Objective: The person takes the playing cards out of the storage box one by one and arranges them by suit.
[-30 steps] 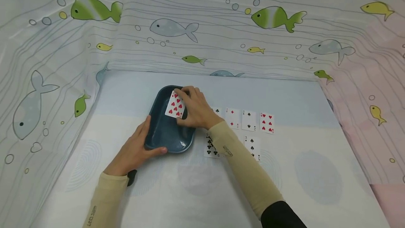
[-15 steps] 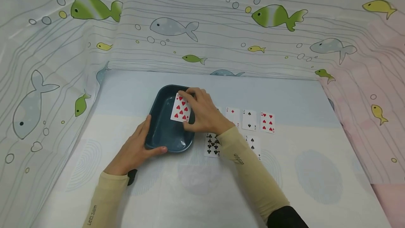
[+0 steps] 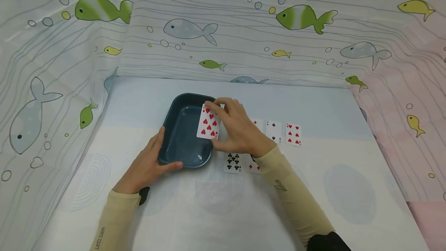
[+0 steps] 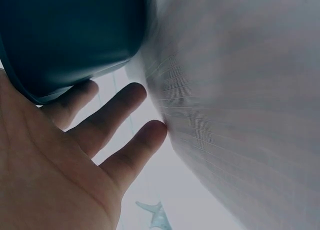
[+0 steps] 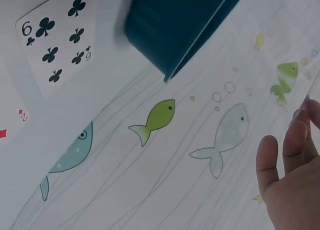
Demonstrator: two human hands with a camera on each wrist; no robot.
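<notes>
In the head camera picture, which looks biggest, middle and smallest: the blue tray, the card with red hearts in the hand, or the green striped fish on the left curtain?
1. blue tray
2. green striped fish
3. hearts card, held by the right hand

The fish is farther away, so only looks count.

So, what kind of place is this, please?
Probably a makeshift tabletop booth, not a lived-in room: a fish-print curtain hangs around a covered table. The left hand holds a dark blue tray, and the right hand lifts a heart card beside laid-out playing cards.
</notes>
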